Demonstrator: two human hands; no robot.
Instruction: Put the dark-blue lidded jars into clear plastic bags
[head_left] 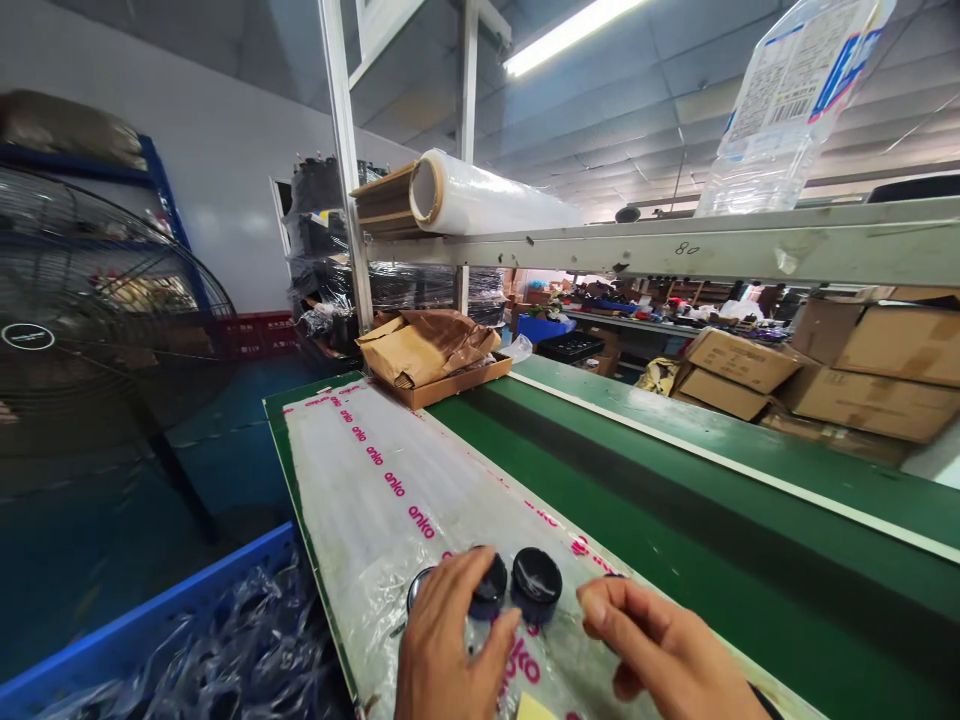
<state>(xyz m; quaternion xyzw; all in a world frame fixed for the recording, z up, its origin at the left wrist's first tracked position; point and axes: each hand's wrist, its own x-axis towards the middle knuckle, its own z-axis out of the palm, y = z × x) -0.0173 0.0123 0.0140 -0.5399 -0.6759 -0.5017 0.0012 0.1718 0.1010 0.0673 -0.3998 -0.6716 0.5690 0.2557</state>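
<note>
"Principal item, and where?"
"Black round pieces (pixel 536 585), set on the pink-printed plastic sheet (pixel 337 480) over the green counter (pixel 660 540); one in full view, others partly behind the left hand (pixel 446 635)."

"Fingers?"
"Left: curved, thumb parted, over the pieces; whether gripping, cannot tell. Right hand (pixel 664 640): thumb and forefinger pinched together, to the right of them; anything thin between, cannot tell."

"Hazards?"
"Possible: a piece tipped by a brushing knuckle, or shifted, should the sheet be dragged. One rolling left might leave the edge, toward the blue crate (pixel 187 590)."

"Surroundings?"
"Crate, with dark bagged goods (pixel 225 650); far along the counter, cardboard tray (pixel 472 380) bearing brown paper (pixel 427 345)."
</note>
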